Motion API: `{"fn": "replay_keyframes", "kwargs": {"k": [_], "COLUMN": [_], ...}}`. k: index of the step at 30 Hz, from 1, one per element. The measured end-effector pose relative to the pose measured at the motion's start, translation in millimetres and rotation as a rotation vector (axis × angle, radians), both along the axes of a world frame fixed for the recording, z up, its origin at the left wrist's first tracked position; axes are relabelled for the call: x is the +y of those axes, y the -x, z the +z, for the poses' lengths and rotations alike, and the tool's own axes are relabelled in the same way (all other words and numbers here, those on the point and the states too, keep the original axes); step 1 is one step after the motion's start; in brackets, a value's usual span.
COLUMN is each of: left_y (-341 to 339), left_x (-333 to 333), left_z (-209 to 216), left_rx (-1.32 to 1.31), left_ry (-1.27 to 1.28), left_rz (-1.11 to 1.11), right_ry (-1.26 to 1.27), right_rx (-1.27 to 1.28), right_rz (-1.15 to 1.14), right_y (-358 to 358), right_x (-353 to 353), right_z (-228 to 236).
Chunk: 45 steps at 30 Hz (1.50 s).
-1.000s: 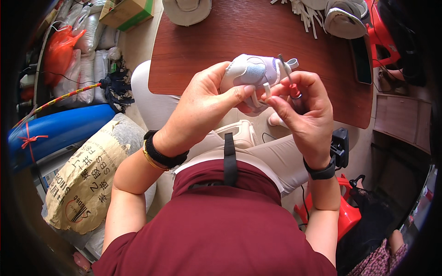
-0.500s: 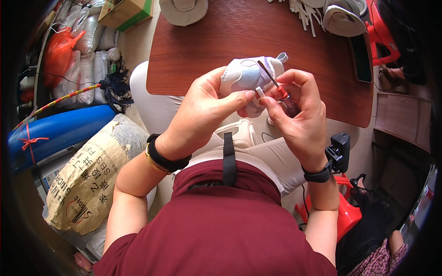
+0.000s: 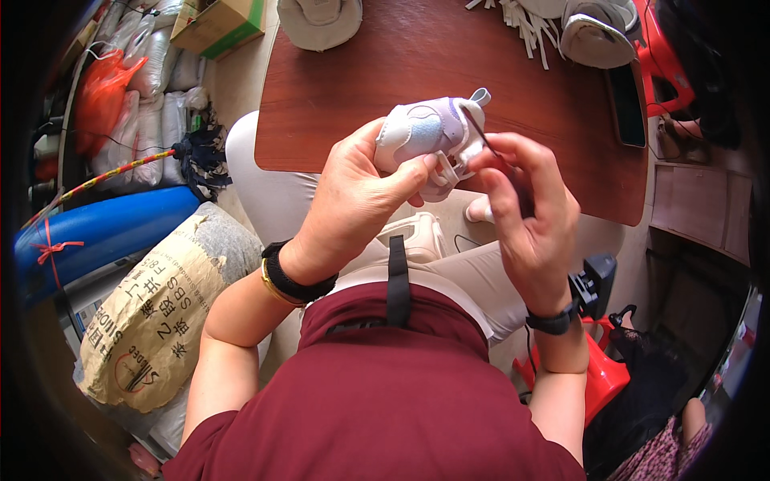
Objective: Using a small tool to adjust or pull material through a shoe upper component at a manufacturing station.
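My left hand (image 3: 373,172) is closed round a small shoe upper (image 3: 417,127), white and lavender with a pale blue patch, held above the table's near edge. Its thumb presses by a narrow white strap (image 3: 443,164) at the shoe's opening. At the right of the shoe, my right hand (image 3: 529,192) is curled round a screwdriver-like tool whose thin dark shaft (image 3: 473,122) points up and left across the opening. The handle is mostly hidden in the fingers, which are slightly blurred. A pull loop (image 3: 480,97) stands up at the shoe's heel.
On the brown table (image 3: 385,64) lie a pale shoe piece (image 3: 322,22), a bunch of white strips (image 3: 536,28), another rolled shoe piece (image 3: 597,40) and a dark flat device (image 3: 626,104). Red plastic stools (image 3: 597,377) stand at the right. Sacks (image 3: 148,313) and bags fill the left.
My right hand has moved slightly right and down, away from the strap, and its thumb and fingers have shifted. The shoe upper has turned a little, showing more of its opening.
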<state>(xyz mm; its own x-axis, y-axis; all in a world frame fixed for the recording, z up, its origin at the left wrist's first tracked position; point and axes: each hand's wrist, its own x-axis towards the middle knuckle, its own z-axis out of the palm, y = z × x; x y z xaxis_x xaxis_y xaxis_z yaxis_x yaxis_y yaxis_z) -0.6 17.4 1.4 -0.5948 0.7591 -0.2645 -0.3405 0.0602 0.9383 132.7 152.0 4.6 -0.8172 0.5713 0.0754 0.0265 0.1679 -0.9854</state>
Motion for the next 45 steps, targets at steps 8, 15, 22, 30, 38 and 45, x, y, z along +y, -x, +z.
{"fn": "replay_keyframes", "kwargs": {"k": [8, 15, 22, 30, 38, 45], "left_y": [-4, -9, -8, -11, -5, 2], "left_x": [0, 1, -3, -2, 13, 23], "left_z": [-4, -4, -1, -6, -25, -36], "left_rx": [0.085, 0.118, 0.132, 0.099, 0.246, 0.242], "left_ry": [0.009, -0.012, 0.021, -0.047, -0.037, -0.009], "left_rz": [0.038, 0.065, 0.018, 0.045, 0.141, 0.222], "right_ry": [-0.271, -0.227, -0.249, -0.411, -0.686, -0.908], "right_rx": [-0.110, -0.178, -0.152, -0.153, -0.237, -0.306], "right_rz": [0.100, 0.077, 0.065, 0.065, 0.104, 0.221], "right_y": [-22, -20, -20, -16, 9, 29], "right_x": [-12, -14, -14, -15, -8, 0], "right_z": [7, 6, 3, -1, 4, -4]}}
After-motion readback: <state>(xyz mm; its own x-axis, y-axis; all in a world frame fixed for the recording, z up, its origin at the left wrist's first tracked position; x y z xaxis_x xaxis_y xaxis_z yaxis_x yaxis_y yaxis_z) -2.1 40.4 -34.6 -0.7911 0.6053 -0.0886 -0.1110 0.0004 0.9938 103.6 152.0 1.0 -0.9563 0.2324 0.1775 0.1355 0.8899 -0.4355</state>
